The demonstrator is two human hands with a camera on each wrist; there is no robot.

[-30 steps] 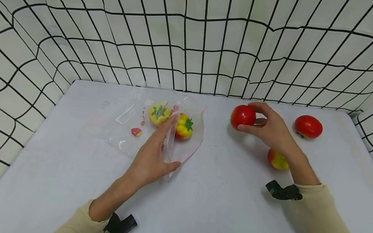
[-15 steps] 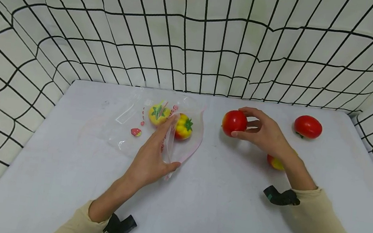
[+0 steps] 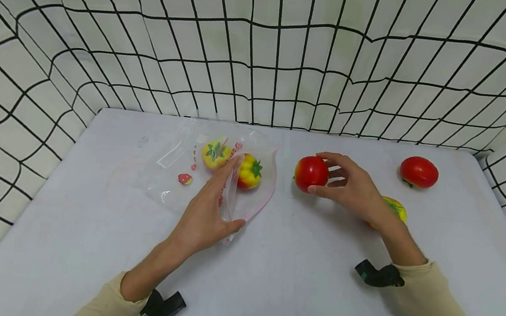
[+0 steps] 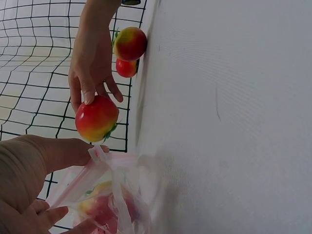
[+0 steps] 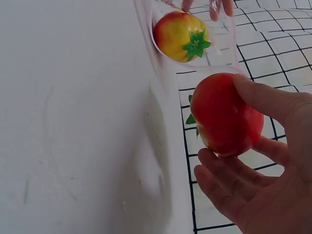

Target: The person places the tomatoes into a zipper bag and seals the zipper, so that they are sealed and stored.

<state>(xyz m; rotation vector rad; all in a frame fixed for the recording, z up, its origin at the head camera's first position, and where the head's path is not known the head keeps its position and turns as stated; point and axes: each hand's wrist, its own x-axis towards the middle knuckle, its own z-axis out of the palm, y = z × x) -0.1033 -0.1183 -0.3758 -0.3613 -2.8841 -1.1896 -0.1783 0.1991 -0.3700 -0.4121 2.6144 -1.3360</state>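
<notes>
My right hand (image 3: 357,191) holds a shiny red toy tomato (image 3: 311,174) between thumb and fingers, right of the bag. In the right wrist view the tomato (image 5: 226,114) shows green leaves on its far side. A clear plastic bag (image 3: 167,181) with pink printing lies on the table. My left hand (image 3: 202,219) is at its mouth, thumb and forefinger spread wide and straight against the rim. One yellow-red tomato (image 3: 249,172) sits just inside the mouth; a yellow one (image 3: 216,154) lies deeper in, seen through the plastic. The bag partly hides my left fingertips.
A red tomato (image 3: 418,172) lies at the back right of the white table (image 3: 284,288). Another, yellow and red (image 3: 396,208), is partly hidden behind my right forearm. A black wire grid (image 3: 274,65) stands along the back and sides.
My right hand has carried the red tomato leftward and slightly nearer to me, closer to the bag's mouth. My left hand and the bag have stayed put.
</notes>
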